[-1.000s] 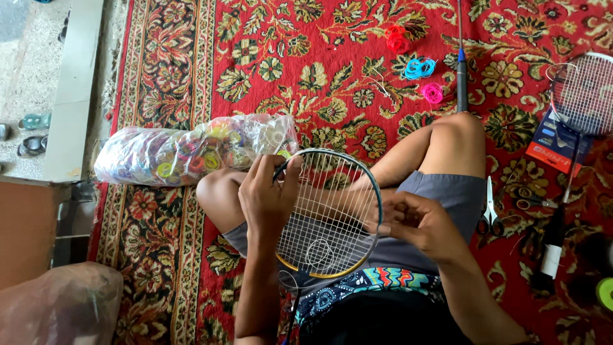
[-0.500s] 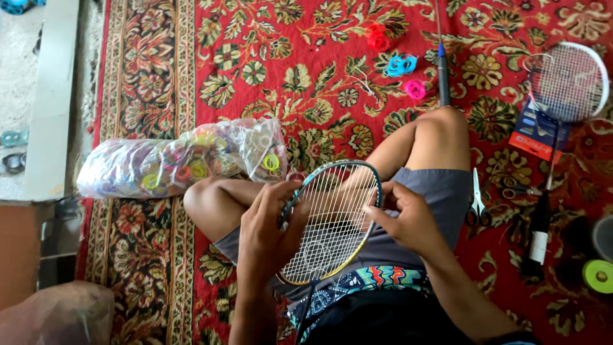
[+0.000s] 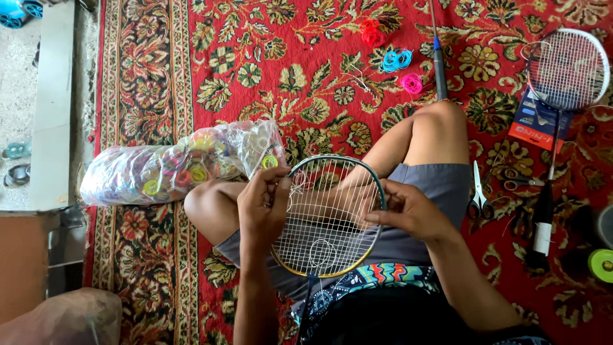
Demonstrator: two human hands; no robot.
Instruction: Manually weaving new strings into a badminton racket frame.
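Hemmed between raised knees, the racket [image 3: 329, 220] lies on the lap, left hand [image 3: 263, 207] pinching its left rim, right hand [image 3: 408, 209] gripping the right rim.

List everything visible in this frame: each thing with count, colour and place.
racket: 1, yellow and dark frame, white strings, on the lap
second racket: 1, white strings, on the carpet top right
clear bag of string reels: 1, multicoloured, beside the left knee
string coils: 3, red, blue, pink, top centre
scissors: 1, silver, by the right thigh
carpet: 1, red floral, underneath
left hand: on the frame's left edge
right hand: on the frame's right edge
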